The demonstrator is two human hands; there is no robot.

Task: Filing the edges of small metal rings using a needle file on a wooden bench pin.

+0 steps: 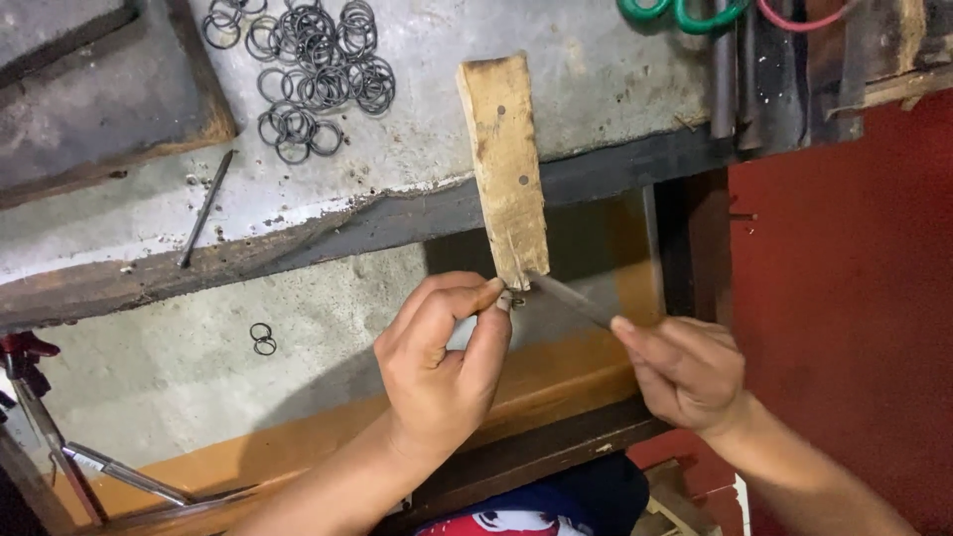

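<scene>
Head view: the left hand (442, 362) pinches a tiny dark metal ring (516, 299) between thumb and forefinger, pressed against the lower tip of a worn wooden peg (504, 169) that juts off the bench (596, 89) edge. The ring is small and thin, mostly hidden by the fingertips (its exact shape cannot be told). The right hand (685, 372) is closed around a slim grey file (571, 298), whose tip meets the ring at the hand's 10 o'clock. At 11 o'clock from the peg lies a heap of dark wire rings (313, 74); at 9 o'clock a thin metal rod (205, 208). Two loose rings (262, 338) lie at 9 o'clock from the left hand
</scene>
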